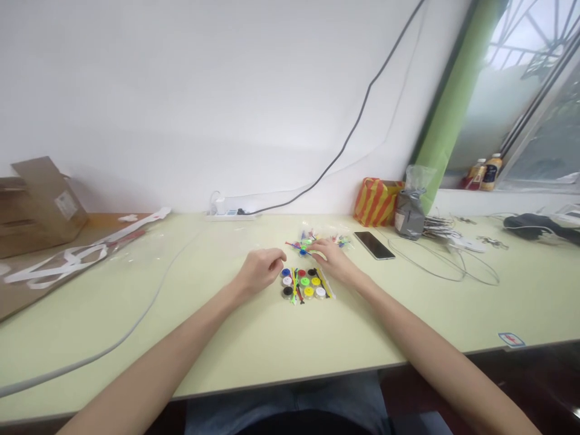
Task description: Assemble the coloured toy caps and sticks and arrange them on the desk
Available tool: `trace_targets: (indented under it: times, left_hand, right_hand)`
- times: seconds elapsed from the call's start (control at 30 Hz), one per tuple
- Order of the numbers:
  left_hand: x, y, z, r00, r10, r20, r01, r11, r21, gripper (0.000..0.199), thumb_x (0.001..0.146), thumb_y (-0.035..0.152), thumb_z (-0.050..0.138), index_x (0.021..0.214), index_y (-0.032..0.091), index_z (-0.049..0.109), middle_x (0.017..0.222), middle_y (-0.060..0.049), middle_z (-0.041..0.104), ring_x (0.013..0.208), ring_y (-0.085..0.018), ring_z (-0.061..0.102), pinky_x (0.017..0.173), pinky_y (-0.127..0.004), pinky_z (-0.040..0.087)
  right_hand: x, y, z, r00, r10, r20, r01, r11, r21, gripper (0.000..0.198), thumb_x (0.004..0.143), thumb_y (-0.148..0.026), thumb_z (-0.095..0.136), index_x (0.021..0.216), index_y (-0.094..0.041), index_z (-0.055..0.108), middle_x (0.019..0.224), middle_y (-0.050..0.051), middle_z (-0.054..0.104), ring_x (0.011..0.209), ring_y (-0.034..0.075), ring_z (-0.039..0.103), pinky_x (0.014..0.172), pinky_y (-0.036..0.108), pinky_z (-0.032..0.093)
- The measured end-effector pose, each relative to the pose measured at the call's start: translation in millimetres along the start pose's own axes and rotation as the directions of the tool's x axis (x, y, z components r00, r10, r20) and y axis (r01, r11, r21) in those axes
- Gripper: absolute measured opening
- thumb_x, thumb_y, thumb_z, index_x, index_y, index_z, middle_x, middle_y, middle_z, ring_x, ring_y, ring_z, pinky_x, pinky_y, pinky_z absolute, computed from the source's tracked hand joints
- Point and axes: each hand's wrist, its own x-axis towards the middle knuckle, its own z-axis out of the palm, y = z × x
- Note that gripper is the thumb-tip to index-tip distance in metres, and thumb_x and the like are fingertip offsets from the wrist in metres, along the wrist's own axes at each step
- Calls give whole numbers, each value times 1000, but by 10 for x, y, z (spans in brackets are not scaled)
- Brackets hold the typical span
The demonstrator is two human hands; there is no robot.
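Observation:
My left hand (261,269) is just above the table, left of the small parts, its fingers curled closed; anything inside them is hidden. My right hand (334,260) reaches in from the right, thumb and fingertips together at a thin blue stick (310,252). Beside its fingertips is a small jar with a blue lid (303,251). Nearer me stand several small round jars in rows, with lids such as green (305,281), yellow (309,292) and black (287,292). Thin coloured sticks (294,287) lie between them, and yellow and black sticks (325,284) along their right side.
Behind my right hand lies a clear bag of coloured pieces (336,237). To the right are a phone (374,245), a striped bag (377,202), a grey bag (409,212) and a thin cable (446,280). A cardboard box (43,208) and white cable (136,329) are left.

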Motion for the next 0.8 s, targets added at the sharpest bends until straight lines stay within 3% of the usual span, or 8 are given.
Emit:
trace_targets:
  times: [0.2, 0.33, 0.8]
  left_hand:
    - [-4, -16, 24, 1000, -15, 19, 15, 1000, -28, 22, 86, 12, 46, 85, 20, 67, 70, 0, 67, 59, -13, 59, 60, -25, 44]
    - [-5, -7, 37, 999, 2, 33, -1, 1000, -32, 23, 85, 12, 46, 86, 20, 67, 70, 0, 67, 59, -13, 59, 61, -25, 44]
    - [22, -12, 54, 993, -95, 71, 95, 995, 10, 24, 91, 20, 45, 93, 19, 69, 73, -1, 67, 64, -15, 59, 65, -27, 45]
  right_hand:
    - [13, 33, 185, 994, -14, 107, 14, 1000, 1, 29, 103, -27, 47, 97, -17, 74, 103, 12, 67, 103, 25, 58, 93, 38, 43]
    - [30, 21, 177, 995, -7, 95, 5, 1000, 25, 38, 105, -32, 41, 85, -16, 70, 101, 12, 67, 100, 24, 58, 92, 37, 43]
    - [44, 31, 111, 993, 64, -99, -47, 985, 165, 37, 105, -37, 42, 103, -17, 73, 111, 12, 70, 108, 25, 60, 96, 39, 43]
